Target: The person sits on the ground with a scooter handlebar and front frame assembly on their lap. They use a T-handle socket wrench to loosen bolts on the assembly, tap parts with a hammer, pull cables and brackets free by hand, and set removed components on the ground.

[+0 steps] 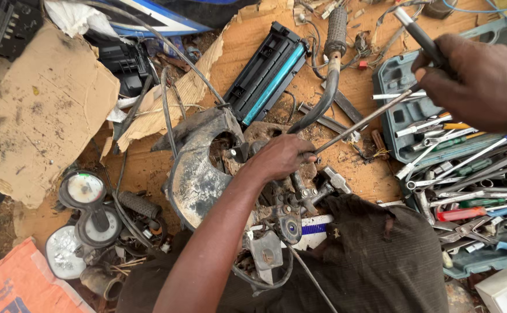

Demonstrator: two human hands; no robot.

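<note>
— Left hand (279,155) is closed around what?
— It grips the dirty metal motorcycle part (207,168) on the cardboard (253,40), just where the tip of the long rod (363,120) arrives.
— And the right hand (473,78)?
— Closed on the rod's black handle, up to the right, over the tool case (398,87). The rod slants down-left, toward the left hand.

Single head cam, worn by the person, looking nearly straight down at the ground between the knees, close range. Left hand (279,155) sits at frame centre, right hand (479,78) upper right. Cardboard (39,110) fills the upper left, tool case (398,72) the right edge. No 2nd view to overlap.
</note>
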